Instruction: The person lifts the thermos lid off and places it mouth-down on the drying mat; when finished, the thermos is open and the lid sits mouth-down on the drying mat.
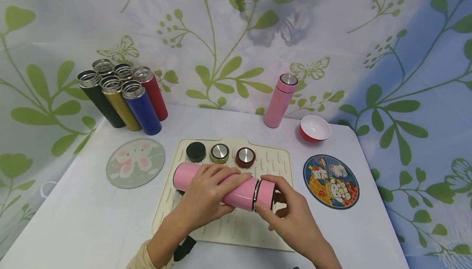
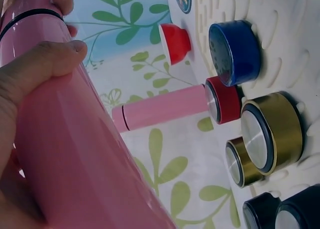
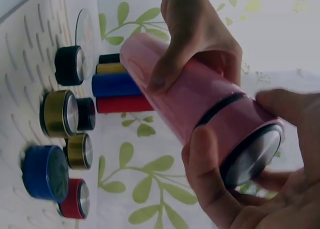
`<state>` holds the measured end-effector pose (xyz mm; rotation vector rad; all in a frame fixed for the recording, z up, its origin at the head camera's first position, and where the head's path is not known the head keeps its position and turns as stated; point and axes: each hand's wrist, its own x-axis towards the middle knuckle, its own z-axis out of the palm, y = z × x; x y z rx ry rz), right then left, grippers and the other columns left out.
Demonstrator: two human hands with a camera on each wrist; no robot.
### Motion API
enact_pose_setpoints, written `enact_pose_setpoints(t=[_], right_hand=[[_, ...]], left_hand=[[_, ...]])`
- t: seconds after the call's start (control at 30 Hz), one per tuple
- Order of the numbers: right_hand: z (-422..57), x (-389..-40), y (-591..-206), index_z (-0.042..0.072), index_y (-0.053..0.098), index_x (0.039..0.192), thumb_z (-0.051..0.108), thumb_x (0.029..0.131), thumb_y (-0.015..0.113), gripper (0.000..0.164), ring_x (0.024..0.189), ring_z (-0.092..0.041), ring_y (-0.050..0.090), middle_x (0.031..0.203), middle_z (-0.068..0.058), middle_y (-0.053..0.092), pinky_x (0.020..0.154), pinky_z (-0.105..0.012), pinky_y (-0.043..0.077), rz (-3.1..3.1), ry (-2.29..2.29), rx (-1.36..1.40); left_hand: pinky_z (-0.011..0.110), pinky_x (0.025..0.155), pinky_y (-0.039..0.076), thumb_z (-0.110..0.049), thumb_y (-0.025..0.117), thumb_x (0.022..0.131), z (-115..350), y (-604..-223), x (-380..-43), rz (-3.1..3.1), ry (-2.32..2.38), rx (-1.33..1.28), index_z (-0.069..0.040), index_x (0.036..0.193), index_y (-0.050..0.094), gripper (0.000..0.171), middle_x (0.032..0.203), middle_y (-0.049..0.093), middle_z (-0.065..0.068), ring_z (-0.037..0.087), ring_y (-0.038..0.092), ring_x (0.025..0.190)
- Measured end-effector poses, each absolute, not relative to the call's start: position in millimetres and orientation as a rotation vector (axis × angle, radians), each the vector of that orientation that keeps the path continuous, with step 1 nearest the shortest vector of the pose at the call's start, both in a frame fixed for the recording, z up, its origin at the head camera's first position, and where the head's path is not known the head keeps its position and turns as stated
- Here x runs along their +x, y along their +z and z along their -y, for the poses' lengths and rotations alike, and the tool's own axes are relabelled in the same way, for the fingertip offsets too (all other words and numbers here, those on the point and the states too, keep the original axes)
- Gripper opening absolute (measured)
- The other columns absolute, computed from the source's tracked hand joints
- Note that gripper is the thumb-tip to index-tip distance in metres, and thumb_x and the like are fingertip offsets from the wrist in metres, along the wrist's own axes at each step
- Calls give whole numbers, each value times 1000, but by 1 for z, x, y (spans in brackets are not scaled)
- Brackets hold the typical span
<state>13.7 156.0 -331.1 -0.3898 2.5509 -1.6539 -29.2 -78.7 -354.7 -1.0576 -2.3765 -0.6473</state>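
Note:
A pink thermos bottle (image 1: 236,195) lies tilted across the air over a cream draining mat (image 1: 236,230). My left hand (image 1: 206,191) grips its body, the thumb (image 2: 52,56) along the side in the left wrist view. On the pink lid (image 1: 265,193) at the bottle's right end, my right hand (image 1: 291,211) holds with thumb and fingers. A dark and silver ring separates lid and body; whether the lid is loose I cannot tell. Loose lids sit on the mat: black (image 1: 196,151), gold (image 1: 219,153), red (image 1: 245,157) and blue (image 2: 235,52), the last hidden from the head view.
Several lidless bottles (image 1: 129,97) stand grouped at the back left. At the back right are another pink thermos (image 1: 278,105), lid on, and a red bowl (image 1: 315,129). A rabbit placemat (image 1: 135,163) lies left, a colourful round placemat (image 1: 331,181) right.

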Motion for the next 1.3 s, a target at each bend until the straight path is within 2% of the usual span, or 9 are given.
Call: enact_pose_setpoints(t=[0.13,0.23,0.33,0.4,0.67,0.8,0.93,1.1,1.3], right_hand=[[-157,12,-332,21,57,136,13,79,87,65,102,-16,60,125,1,61,65,-27,55,-2724,-1644,-778],[-158,11,-330,16,62,132,1,71,88,68,113,-20,55,133,-5,56,77,-23,54,-2796,-1652,-975],[-162,10,-328,14,66,127,-7,66,87,68,117,-23,53,134,-11,55,86,-20,50,-2882,-1641,-1032],[-166,8,-327,14,67,127,-10,65,87,69,118,-22,52,135,-11,54,87,-19,49,-2923,-1631,-985],[-181,-11,-346,10,52,140,-2,68,91,83,102,-15,55,129,-4,58,69,-23,53,-2929,-1671,-675],[-188,-30,-367,8,49,135,8,70,92,77,92,-15,57,117,-2,61,63,-26,53,-3015,-1554,-531],[-198,-51,-389,8,54,133,21,74,91,71,88,-16,58,108,-4,64,60,-30,53,-3104,-1350,-427],[-208,-75,-417,10,56,137,28,76,89,72,91,-21,58,112,-9,63,64,-32,50,-3131,-1136,-364],[-212,-101,-443,7,59,133,24,72,91,70,98,-31,59,111,-17,62,77,-50,50,-3180,-992,-432]], left_hand=[[45,95,46,-30,97,59,86,-354,-30,2376,-681,-1036,-26,136,63,84,119,67,-2,22,59,112],[45,96,46,-30,95,60,91,-352,-31,2389,-708,-1023,-25,136,63,82,120,67,-2,22,59,111],[46,95,48,-28,95,61,98,-350,-31,2419,-775,-977,-23,136,62,82,122,66,-1,21,59,111],[45,94,49,-25,94,61,105,-348,-31,2428,-838,-932,-22,137,62,83,124,66,-2,19,59,112],[46,93,50,-23,92,68,130,-339,-33,2444,-976,-740,-12,142,50,86,130,60,5,22,56,114],[47,93,50,-20,91,70,142,-336,-34,2413,-1034,-636,-9,143,47,87,133,58,7,23,57,114],[39,96,47,-16,92,69,153,-334,-36,2342,-1063,-596,-8,143,47,87,135,57,5,20,56,115],[26,97,42,-13,91,67,161,-334,-39,2270,-1065,-586,-6,142,49,86,132,60,6,20,57,112],[28,99,41,-18,90,69,170,-335,-40,2293,-1067,-562,-5,142,50,84,133,60,8,23,57,115]])
